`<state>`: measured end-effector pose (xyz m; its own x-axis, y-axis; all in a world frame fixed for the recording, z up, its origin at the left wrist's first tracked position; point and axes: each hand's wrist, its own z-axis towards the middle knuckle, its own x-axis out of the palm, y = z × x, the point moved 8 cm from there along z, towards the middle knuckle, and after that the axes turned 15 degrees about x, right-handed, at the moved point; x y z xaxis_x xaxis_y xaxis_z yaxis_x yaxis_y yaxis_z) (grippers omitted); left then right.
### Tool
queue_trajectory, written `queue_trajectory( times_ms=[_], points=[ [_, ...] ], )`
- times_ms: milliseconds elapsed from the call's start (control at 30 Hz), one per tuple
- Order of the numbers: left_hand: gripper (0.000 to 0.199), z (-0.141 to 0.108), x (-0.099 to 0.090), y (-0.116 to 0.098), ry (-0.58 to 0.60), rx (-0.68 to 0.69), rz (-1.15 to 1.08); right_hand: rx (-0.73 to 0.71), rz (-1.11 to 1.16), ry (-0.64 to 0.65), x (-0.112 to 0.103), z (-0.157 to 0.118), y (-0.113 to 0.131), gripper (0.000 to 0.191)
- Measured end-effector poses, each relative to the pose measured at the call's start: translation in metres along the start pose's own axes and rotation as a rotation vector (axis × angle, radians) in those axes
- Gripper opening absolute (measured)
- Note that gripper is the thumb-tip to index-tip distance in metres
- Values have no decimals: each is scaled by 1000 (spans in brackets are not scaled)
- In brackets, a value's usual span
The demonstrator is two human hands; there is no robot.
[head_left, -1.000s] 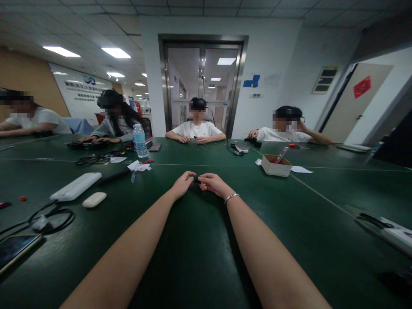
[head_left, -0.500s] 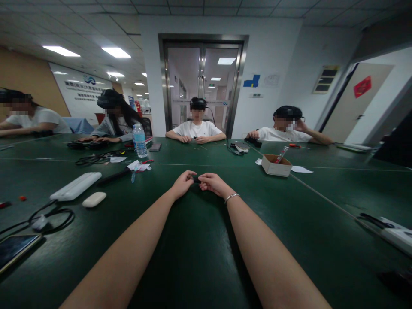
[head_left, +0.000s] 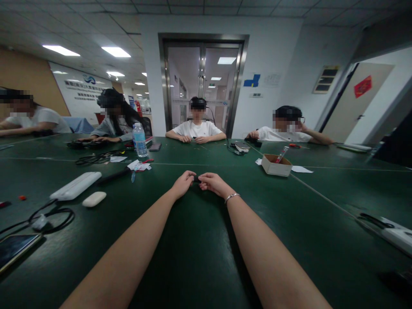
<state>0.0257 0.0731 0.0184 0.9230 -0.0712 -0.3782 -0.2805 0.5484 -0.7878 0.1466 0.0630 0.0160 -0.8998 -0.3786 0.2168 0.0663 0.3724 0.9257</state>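
Between my two hands is a small black object (head_left: 196,179), mostly covered by my fingers, so its kind does not show. My left hand (head_left: 183,185) pinches its left end with thumb and fingertips. From the other side my right hand (head_left: 215,183), with a silver bracelet (head_left: 232,197) at the wrist, grips its right end. Both hands are close together, low over the green table (head_left: 199,240), forearms stretched forward.
To the left lie a white power bank (head_left: 76,186), a white rounded case (head_left: 94,199), a coiled black cable (head_left: 59,221) and a phone (head_left: 19,249). A water bottle (head_left: 140,140) stands farther back. At right is a small box (head_left: 277,167). Several people sit across the table.
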Motion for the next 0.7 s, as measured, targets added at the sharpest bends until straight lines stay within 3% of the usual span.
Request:
queue_trajectory(
  times_ms=[533,700],
  points=[
    [25,-1,-7,-12,-54,75,2,-13,0,-7,-2,1,0,4],
    [21,-1,-7,-6,-52,-10,-34,-6,-5,0,-1,0,0,2]
  ],
)
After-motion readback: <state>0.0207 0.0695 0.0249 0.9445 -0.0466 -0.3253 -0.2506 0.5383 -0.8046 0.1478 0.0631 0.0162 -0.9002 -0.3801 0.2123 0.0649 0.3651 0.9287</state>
